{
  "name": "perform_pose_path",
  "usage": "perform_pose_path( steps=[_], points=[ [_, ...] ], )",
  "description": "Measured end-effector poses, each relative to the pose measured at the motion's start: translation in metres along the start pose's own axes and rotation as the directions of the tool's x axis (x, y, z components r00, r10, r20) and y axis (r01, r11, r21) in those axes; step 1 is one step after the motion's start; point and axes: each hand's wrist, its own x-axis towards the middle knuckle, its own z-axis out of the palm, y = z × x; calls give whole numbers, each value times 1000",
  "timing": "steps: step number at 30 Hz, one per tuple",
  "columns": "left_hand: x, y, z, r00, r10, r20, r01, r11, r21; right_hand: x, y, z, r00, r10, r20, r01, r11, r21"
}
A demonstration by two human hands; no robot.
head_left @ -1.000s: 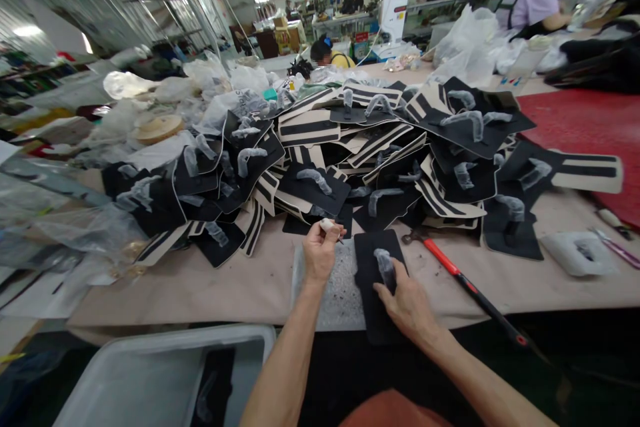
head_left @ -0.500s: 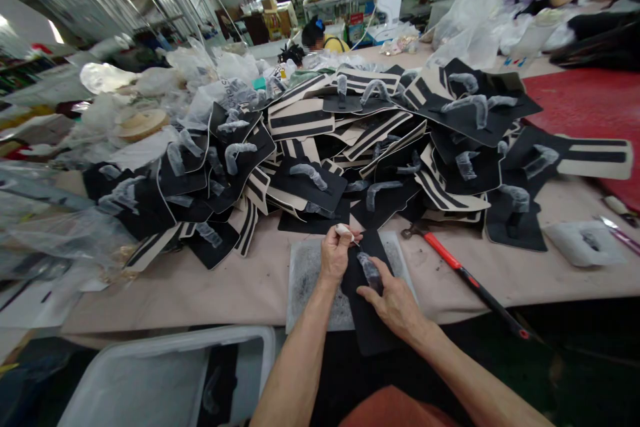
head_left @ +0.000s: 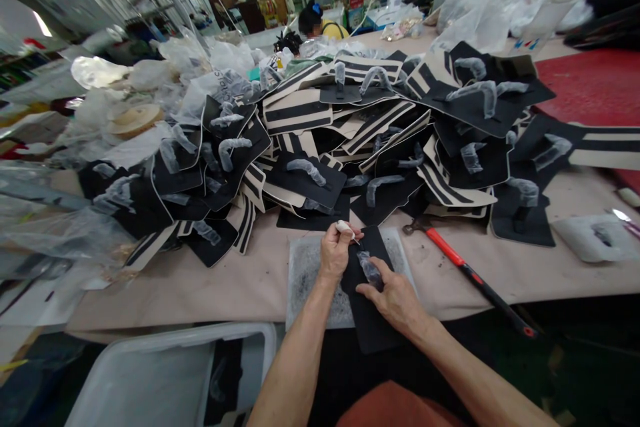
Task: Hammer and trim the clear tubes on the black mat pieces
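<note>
My left hand (head_left: 336,250) is closed round a small white tool (head_left: 345,228) with a thin tip. The tip points down at the top end of a plastic-wrapped strap handle (head_left: 371,270). I cannot tell whether it touches. That handle is attached to a flat black panel (head_left: 373,327), which lies partly over a grey-speckled slab (head_left: 306,287) and hangs past the table's front edge. Thumb and fingers of my right hand (head_left: 395,297) grip the handle from the right.
Behind my hands is a heap of black panels (head_left: 310,177) with wrapped handles. A red-and-black hammer (head_left: 465,270) lies to the right. A plastic bin (head_left: 175,340) stands front left. Clear plastic bags (head_left: 200,73) sit at the back left. A person (head_left: 320,23) sits beyond the heap.
The view has shifted slightly. Both hands keep nearly the same place on the panel, and the white tool's thin tip shows a little more clearly at the handle's end.
</note>
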Motion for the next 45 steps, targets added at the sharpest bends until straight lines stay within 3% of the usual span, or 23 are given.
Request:
perform_pose_path(
  steps=[15,19,22,25,27,29,32,33,35,36,38,40,42,43,45],
  points=[
    [-1,-5,1,999,30,-16,-30,999,37,0,1,2,1000,15,17,-15,999,-45],
    [-4,-6,5,988,136,-71,-110,953,283,-2,-3,-2,999,33,33,-32,999,-31],
    [-5,-5,7,975,218,-40,-176,868,464,-5,0,-14,996,-33,78,28,997,68],
    [-6,-2,6,964,263,40,-243,810,534,-4,22,-40,995,-95,-27,98,987,131],
    [-6,0,5,954,280,106,-292,790,539,-1,48,-62,973,-80,-216,76,997,-28],
    [-6,0,3,944,289,162,-330,779,533,3,78,-85,946,-32,-323,-59,961,-270],
    [-6,-1,2,936,291,198,-352,780,517,5,113,-110,951,153,-268,-258,871,-418],
    [-6,-2,2,935,291,202,-354,785,508,5,120,-115,949,224,-223,-295,881,-370],
    [-6,-3,1,934,294,205,-358,794,492,3,124,-119,925,375,-68,-380,922,-81],
    [-6,-4,1,933,296,203,-359,796,487,1,121,-119,905,423,39,-425,900,94],
    [-6,-5,0,932,303,200,-362,795,486,-4,108,-116,851,462,249,-524,766,372],
    [-6,-5,0,930,303,207,-367,792,488,-9,86,-114,821,456,343,-570,643,511],
    [-7,-6,0,926,298,231,-375,789,487,-13,58,-117,847,443,293,-529,650,545],
    [-7,-7,0,924,293,245,-379,788,486,-14,44,-120,889,408,210,-454,721,523],
    [-7,-8,0,922,287,258,-381,785,489,-12,16,-128,973,225,-43,-197,919,342]
  ],
)
